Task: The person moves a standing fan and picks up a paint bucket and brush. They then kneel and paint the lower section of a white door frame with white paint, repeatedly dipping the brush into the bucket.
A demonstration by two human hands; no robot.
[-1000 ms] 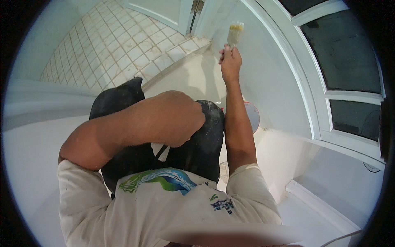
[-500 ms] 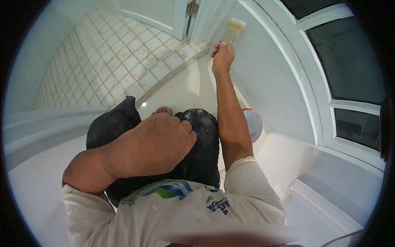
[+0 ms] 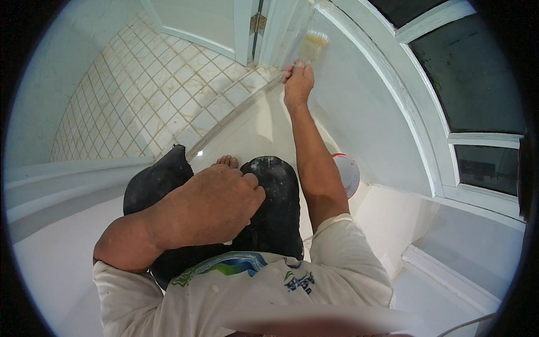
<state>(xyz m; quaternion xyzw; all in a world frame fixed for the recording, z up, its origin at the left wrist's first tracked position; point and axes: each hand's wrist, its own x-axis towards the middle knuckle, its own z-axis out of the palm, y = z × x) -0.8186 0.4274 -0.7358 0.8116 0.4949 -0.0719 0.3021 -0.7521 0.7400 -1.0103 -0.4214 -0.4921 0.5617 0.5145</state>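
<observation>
My right hand [image 3: 298, 83] grips the handle of a wide paintbrush [image 3: 313, 45] with pale yellowish bristles, held out against the white wall [image 3: 368, 112] at the upper middle, near the door frame. My left hand [image 3: 224, 199] lies over my dark, paint-flecked trousers [image 3: 275, 191] with its fingers curled; whatever it may hold is hidden underneath, though a small white bit shows at its lower edge. A red-rimmed grey round container [image 3: 346, 175] stands beside my right forearm, partly hidden by it. My bare toes [image 3: 227, 162] show beyond my left hand.
A cream ledge [image 3: 247, 123] borders the square-tiled floor [image 3: 163, 101] at upper left. A white door [image 3: 196, 22] with a hinge [image 3: 258, 22] stands at the top. A white window frame with dark panes [image 3: 466, 73] fills the right side. A cable [image 3: 466, 324] runs at lower right.
The brush has moved slightly leftward and down since half a second ago, still against the wall. My left hand has shifted down from a second ago, uncovering my toes. The view has shifted a little.
</observation>
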